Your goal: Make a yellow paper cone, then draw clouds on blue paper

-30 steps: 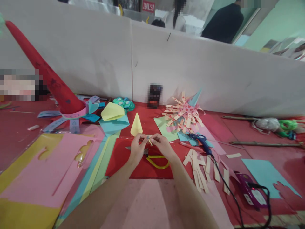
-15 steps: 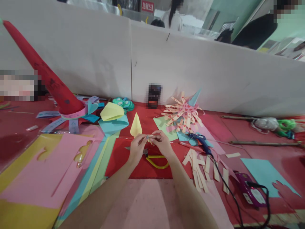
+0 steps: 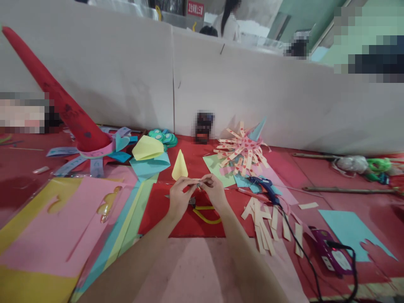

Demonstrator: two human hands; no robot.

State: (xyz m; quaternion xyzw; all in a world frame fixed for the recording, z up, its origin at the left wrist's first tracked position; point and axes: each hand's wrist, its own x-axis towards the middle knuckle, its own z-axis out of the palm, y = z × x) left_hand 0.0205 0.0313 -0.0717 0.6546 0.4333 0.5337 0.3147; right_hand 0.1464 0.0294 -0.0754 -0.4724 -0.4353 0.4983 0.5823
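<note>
My left hand [image 3: 181, 195] and my right hand [image 3: 215, 191] meet over the red sheet [image 3: 160, 214], each with fingers pinched on a small pale paper strip [image 3: 194, 181] stretched between them. Yellow-handled scissors [image 3: 206, 214] lie on the red sheet beneath my hands. Just behind my left hand stands a yellow paper cone [image 3: 180, 165]. Pale paper strips [image 3: 263, 231] lie to the right of my right hand. Beyond them is a blue glue gun [image 3: 268, 187].
A tall red cone [image 3: 69, 101] leans at the left. Near the panel [image 3: 120, 75] sits a spiky paper piece [image 3: 248, 147]. A purple box [image 3: 334, 252] with a black cord is at right, near sticks [image 3: 347, 190]. People are beyond the panel.
Both hands stay close together, their fingers shifted slightly, with more of the strip showing between them. Beyond the panel, the dark-clothed person at right has moved.
</note>
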